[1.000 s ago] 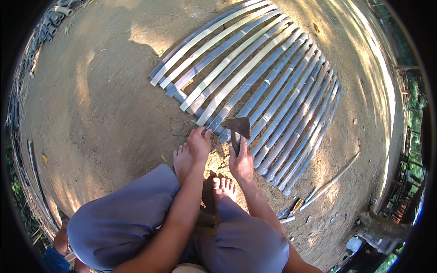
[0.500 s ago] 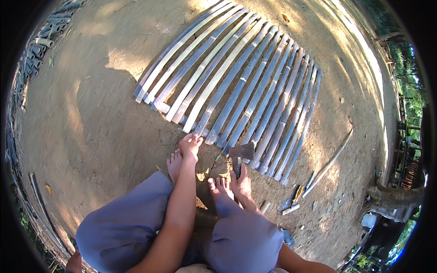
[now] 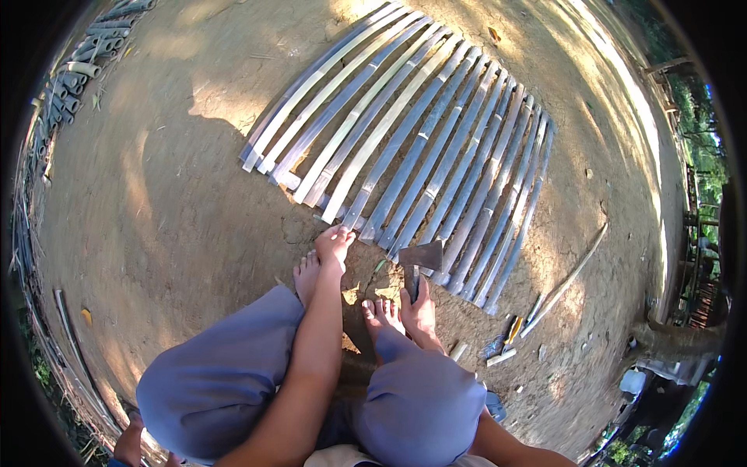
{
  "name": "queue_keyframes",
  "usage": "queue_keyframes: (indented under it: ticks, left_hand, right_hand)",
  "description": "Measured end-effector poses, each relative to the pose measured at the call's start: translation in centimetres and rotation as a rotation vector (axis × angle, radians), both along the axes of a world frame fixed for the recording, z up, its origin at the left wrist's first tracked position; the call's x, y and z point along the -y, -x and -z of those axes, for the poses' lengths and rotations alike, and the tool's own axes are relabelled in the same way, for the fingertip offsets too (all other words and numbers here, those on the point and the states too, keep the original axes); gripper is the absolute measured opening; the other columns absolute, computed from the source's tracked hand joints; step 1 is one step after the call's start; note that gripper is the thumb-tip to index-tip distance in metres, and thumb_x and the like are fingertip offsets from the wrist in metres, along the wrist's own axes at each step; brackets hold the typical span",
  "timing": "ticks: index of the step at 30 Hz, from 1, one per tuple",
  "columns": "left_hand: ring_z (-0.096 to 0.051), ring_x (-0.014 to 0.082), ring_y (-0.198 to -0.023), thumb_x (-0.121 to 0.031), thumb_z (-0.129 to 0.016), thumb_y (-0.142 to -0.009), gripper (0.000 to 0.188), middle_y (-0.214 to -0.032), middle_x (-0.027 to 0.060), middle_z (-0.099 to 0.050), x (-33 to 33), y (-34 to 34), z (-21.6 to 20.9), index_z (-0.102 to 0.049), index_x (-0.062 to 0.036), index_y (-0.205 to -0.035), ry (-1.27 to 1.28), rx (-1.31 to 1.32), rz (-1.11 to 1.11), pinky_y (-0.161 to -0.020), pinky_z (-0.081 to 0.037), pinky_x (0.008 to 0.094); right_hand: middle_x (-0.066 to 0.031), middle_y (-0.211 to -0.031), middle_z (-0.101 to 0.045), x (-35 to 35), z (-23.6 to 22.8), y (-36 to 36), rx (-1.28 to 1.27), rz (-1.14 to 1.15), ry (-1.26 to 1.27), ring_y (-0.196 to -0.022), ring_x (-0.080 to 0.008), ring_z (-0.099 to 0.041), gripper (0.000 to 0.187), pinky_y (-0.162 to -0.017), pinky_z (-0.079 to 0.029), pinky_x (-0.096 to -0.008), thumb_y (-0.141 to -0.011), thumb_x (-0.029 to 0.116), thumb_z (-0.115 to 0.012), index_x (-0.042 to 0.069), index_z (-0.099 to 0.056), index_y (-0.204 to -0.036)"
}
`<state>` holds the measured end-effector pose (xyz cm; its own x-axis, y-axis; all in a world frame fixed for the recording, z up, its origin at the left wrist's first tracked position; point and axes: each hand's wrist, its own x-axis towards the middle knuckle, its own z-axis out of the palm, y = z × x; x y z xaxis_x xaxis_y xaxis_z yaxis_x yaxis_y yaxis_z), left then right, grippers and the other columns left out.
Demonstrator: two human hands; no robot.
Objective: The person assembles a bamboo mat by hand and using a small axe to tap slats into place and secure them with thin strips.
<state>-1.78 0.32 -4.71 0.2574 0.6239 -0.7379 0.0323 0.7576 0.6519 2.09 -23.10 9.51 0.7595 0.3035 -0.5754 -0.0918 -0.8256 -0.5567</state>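
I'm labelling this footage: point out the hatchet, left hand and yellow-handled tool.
Hatchet (image 3: 421, 255): head view, its blade.
Left hand (image 3: 334, 246): head view, its back.
Yellow-handled tool (image 3: 513, 329): head view, its handle.

Piled tubes (image 3: 64, 101), a yellow leaf (image 3: 86, 317), a whitish container (image 3: 632, 380).

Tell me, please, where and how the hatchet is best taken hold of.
The hatchet is probably best gripped by its dark handle, coming from the person's side: the broad blade sits at the far end, toward the bamboo slats, while the handle runs back toward the person. The right hand holds it by that handle.
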Motion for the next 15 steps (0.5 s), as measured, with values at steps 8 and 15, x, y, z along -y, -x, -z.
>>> queue_keyframes:
  ticks: [8, 15]
  left_hand:
    - [-0.071, 0.0175, -0.069, -0.008, -0.067, -0.100, 0.015, -0.086, 0.0127, -0.073, -0.8, -0.7, -1.6, -0.070, 0.0073, -0.100, 0.077, -0.176, 0.088, -0.060, -0.061, 0.0269]
    - [-0.069, 0.0146, -0.067, -0.013, -0.066, -0.102, 0.020, -0.084, 0.0109, -0.073, -0.7, -0.2, -1.8, -0.071, 0.0052, -0.098, 0.046, -0.187, 0.171, -0.058, -0.058, 0.0250]
  right_hand:
    - [-0.0357, -0.091, -0.069, -3.4, 1.2, -0.9, 0.160, -0.224, -0.094, -0.080, -0.0550, -0.067, 0.060, -0.074, -0.054, -0.0608, -0.098, 0.027, -0.059, 0.001, -0.037, -0.148]
    - [-0.0353, -0.102, -0.069, -8.3, 1.6, -3.5, 0.309, -0.437, -0.178, -0.084, -0.0553, -0.068, 0.059, -0.076, -0.055, -0.0609, -0.100, 0.023, -0.058, 0.010, -0.032, -0.152]
